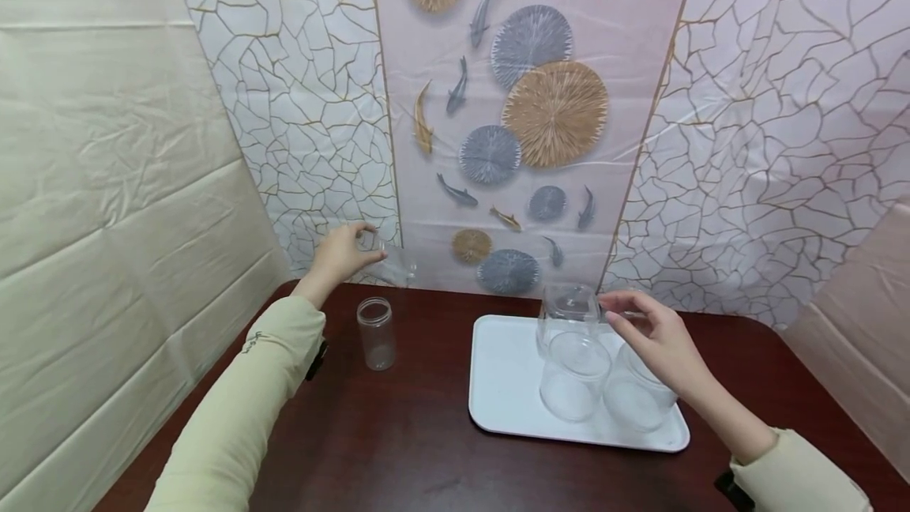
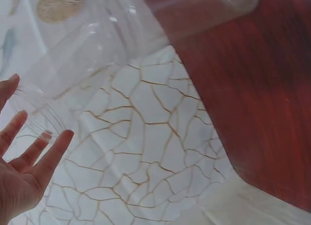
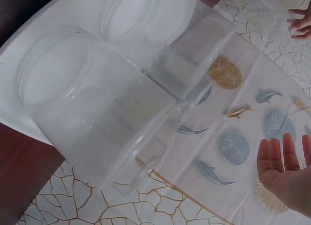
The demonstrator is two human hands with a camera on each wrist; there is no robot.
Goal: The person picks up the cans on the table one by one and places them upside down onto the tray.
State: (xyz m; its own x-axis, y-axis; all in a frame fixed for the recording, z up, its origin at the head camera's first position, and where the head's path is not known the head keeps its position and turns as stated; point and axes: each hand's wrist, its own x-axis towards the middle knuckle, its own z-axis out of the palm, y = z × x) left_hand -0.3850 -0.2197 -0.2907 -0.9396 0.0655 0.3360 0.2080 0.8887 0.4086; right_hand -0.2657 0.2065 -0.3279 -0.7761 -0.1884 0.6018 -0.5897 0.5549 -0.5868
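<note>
My left hand [image 1: 340,253] grips a clear jar [image 1: 395,265] near its rim, off the table at the back left. In the left wrist view the fingers and thumb are spread around the rim of that tilted jar [image 2: 73,72]. Just below, a second clear jar [image 1: 377,336] stands upright on the table. Over on the right, my right hand [image 1: 657,334] hovers beside the back jar [image 1: 569,306], above the tray; its fingers look loosely bent in the right wrist view, holding nothing visible. Two wider clear jars [image 1: 574,385] stand at the tray's front, one partly behind the hand.
A white tray [image 1: 501,385] lies on the right half of the dark red-brown table [image 1: 398,449]. Patterned cloth [image 1: 490,259] hangs right behind the table's back edge. Pale cloth [image 1: 121,259] walls in the left side, and another sheet [image 1: 867,299] the right.
</note>
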